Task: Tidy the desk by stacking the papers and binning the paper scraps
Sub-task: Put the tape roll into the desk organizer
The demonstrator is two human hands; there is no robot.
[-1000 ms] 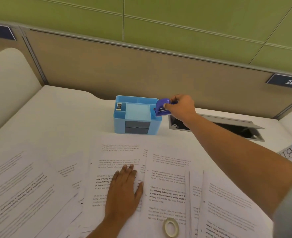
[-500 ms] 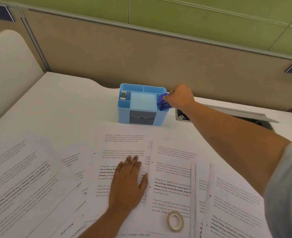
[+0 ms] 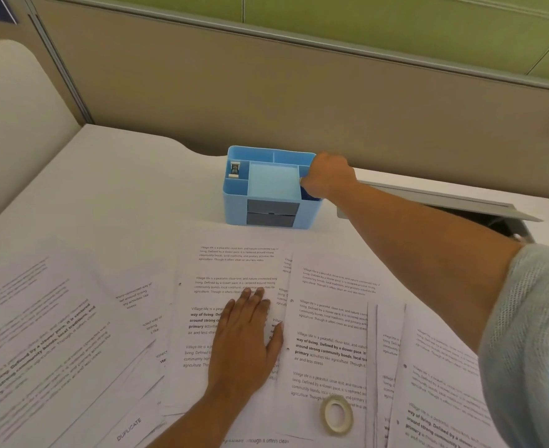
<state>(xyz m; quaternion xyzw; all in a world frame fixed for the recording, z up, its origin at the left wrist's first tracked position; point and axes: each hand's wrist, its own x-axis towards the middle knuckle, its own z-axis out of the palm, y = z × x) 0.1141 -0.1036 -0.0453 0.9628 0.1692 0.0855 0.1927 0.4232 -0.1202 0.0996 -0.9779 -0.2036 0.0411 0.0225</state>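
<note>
Papers (image 3: 328, 350) lay fanned across the lower frame, likely light, floppy, slippery; best gathered by their edges. Left hand (image 3: 244, 344) pressed them, fingers (image 3: 250, 302) flat together; right hand (image 3: 328, 179) curled, perhaps pinching a blue thing (image 3: 308, 193) inside the box (image 3: 234, 202).

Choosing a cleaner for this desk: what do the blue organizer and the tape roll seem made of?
Blue organizer: probably moulded plastic, smooth matte, with uniform colour and rounded corners. Tape roll: seemingly translucent yellowish film tape, slightly glossy; core material unclear.
</note>
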